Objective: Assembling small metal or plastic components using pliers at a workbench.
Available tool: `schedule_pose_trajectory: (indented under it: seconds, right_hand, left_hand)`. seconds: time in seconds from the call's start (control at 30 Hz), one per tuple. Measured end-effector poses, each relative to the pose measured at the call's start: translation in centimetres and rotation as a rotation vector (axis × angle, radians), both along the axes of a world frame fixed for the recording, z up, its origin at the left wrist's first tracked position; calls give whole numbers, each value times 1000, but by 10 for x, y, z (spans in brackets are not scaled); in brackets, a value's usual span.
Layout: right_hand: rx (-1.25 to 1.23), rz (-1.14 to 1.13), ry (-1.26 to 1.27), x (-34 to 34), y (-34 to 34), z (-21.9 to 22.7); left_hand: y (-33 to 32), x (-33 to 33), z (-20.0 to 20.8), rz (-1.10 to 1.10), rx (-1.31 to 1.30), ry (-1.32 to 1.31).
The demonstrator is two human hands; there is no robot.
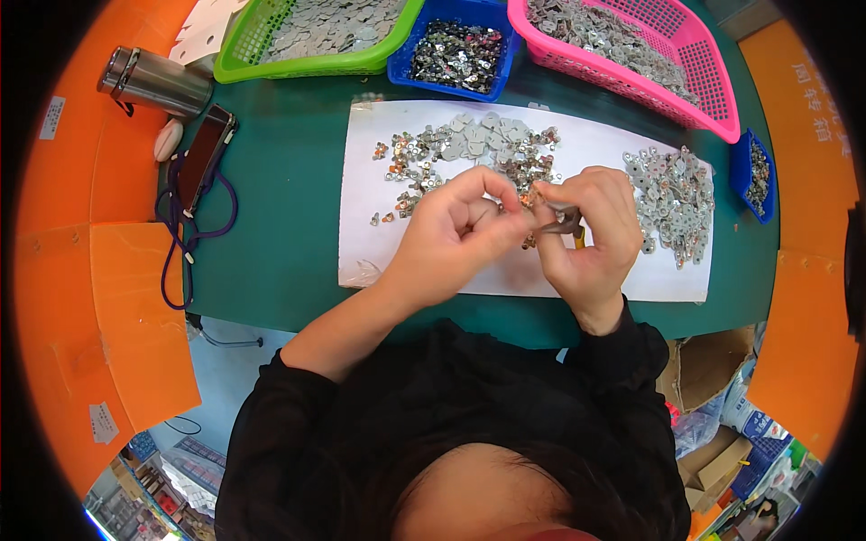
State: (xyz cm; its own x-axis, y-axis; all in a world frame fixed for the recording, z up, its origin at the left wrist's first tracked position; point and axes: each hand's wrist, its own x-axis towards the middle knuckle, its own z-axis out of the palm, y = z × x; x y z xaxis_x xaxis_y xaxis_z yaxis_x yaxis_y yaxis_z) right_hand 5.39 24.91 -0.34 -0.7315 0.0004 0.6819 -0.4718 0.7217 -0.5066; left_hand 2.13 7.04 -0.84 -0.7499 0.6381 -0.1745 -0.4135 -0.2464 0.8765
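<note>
My left hand is closed in a pinch at the middle of the white board; the piece between its fingertips is too small and covered to make out. My right hand is wrapped round small pliers with dark metal and a bit of yellow handle showing. The fingertips of both hands meet just above the board. Beyond them lie a heap of flat silver metal plates and scattered small silver and copper-coloured metal parts. Right of my right hand spreads a pile of silver plates with raised centres.
Along the back stand a green basket, a blue bin and a pink basket, all holding metal parts. A smaller blue tray sits far right. At left are a steel flask, a phone with a purple cord, and orange panels.
</note>
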Motion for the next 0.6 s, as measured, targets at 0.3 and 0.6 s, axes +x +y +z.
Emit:
schedule_pose_trajectory:
  seconds: [0.3, 0.6]
  right_hand:
    - [-3, 8, 38, -1, 1, -4]
    - [-55, -13, 12, 1, -3, -5]
  left_hand:
    - [12, 8, -10, 256, -166, 350]
    - [12, 7, -11, 220, -51, 266]
